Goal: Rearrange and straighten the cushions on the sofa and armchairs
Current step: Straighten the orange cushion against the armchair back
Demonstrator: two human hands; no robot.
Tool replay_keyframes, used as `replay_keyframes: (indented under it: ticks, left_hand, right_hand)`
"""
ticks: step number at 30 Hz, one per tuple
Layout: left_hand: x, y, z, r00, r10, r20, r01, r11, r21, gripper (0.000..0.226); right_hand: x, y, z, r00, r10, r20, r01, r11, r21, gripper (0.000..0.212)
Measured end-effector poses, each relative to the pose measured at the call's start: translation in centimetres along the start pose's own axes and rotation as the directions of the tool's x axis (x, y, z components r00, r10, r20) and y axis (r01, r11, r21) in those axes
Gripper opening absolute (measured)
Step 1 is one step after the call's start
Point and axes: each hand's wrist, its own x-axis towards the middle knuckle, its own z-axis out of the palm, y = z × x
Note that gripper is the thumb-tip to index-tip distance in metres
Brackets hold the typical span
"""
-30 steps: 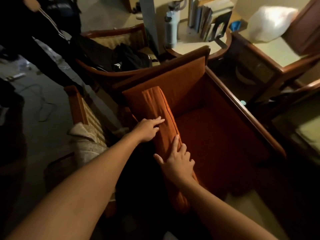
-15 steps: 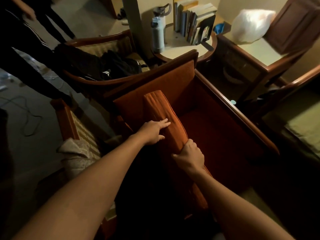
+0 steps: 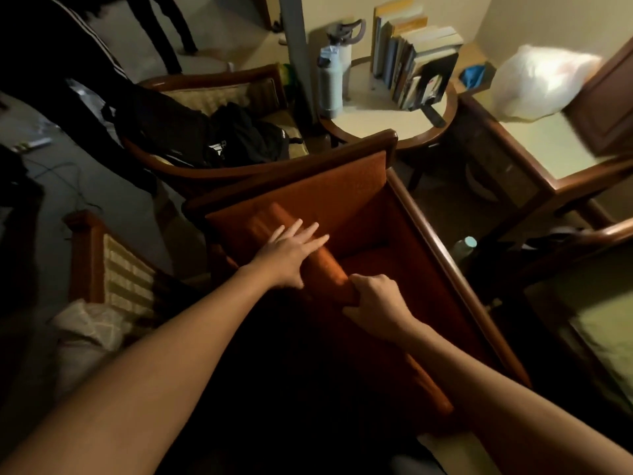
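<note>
An orange-brown cushion point(image 3: 329, 269) stands on edge along the left side of the wooden armchair point(image 3: 442, 255), which has matching orange upholstery. My left hand point(image 3: 291, 252) lies flat on the cushion's top edge, fingers spread. My right hand point(image 3: 373, 299) is closed around the cushion's edge just below the left hand. The cushion's lower end runs down toward the chair's front, partly hidden by my right forearm.
A second armchair point(image 3: 212, 97) behind holds dark bags and clothing. A round side table point(image 3: 387, 125) carries books and two bottles. A desk point(image 3: 534, 145) with a white plastic bag stands right. A person's legs point(image 3: 68, 63) stand upper left. A patterned chair point(image 3: 120, 279) sits left.
My left hand has slid up and flattened on the cushion's top edge. My right hand went from lying flat to gripping the cushion's edge. The view has shifted slightly.
</note>
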Motion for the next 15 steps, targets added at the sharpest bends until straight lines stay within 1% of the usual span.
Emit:
replay_keyframes:
  ticks: [1,2,4,5,8,10,11,12,13,14,15]
  left_hand:
    - [0.6,0.1,-0.3,0.999,0.002,0.045,-0.004,0.998,0.055,0.107]
    - [1.0,0.3,-0.2,0.996,-0.004,0.095,-0.003,0.997,0.073,0.107]
    - [1.4,0.9,0.9,0.988,-0.015,0.155,0.01,0.999,0.035,0.107]
    - [1.5,1.3,1.7,0.99,-0.019,0.143,0.017,1.0,0.019,0.108]
    - [2.2,2.2,3.3,0.998,-0.07,0.009,0.07,0.997,0.034,0.105]
    - [2.9,2.1,3.0,0.993,-0.094,-0.066,0.096,0.995,0.036,0.096]
    - [3.3,2.0,2.6,0.993,-0.082,-0.082,0.085,0.996,0.038,0.091]
    - [3.7,1.8,2.2,0.994,-0.057,-0.089,0.061,0.997,0.047,0.086]
    - [3.9,1.7,1.9,0.994,-0.028,-0.101,0.034,0.998,0.055,0.08]
    - [4.1,1.5,1.9,0.993,-0.004,-0.121,0.011,0.999,0.053,0.072]
    - [4.2,1.4,2.0,0.988,0.009,-0.152,-0.002,0.999,0.045,0.064]
  right_hand:
    - [0.3,1.0,-0.8,0.998,-0.043,0.053,0.044,0.999,-0.02,0.025]
    - [0.6,2.3,-1.6,0.992,-0.072,0.108,0.078,0.996,-0.053,0.026]
    - [0.9,5.5,-3.2,0.974,-0.091,0.207,0.12,0.984,-0.132,0.037]
    - [0.9,7.0,-4.0,0.973,-0.08,0.216,0.119,0.977,-0.175,0.048]
    - [0.3,9.6,-5.0,0.992,-0.01,0.129,0.048,0.955,-0.294,0.087]
    - [-0.7,9.9,-4.5,0.995,0.017,0.095,0.022,0.919,-0.393,0.104]
    - [-1.3,10.0,-4.0,0.996,0.034,0.088,0.008,0.897,-0.441,0.11]
    - [-1.9,10.1,-3.5,0.996,0.049,0.077,-0.007,0.882,-0.471,0.113]
    - [-2.4,10.3,-3.1,0.997,0.056,0.055,-0.024,0.879,-0.477,0.111]
    - [-2.5,10.6,-2.8,0.998,0.054,0.03,-0.034,0.886,-0.463,0.103]
    - [-2.2,10.8,-2.7,0.999,0.04,0.007,-0.033,0.898,-0.439,0.091]
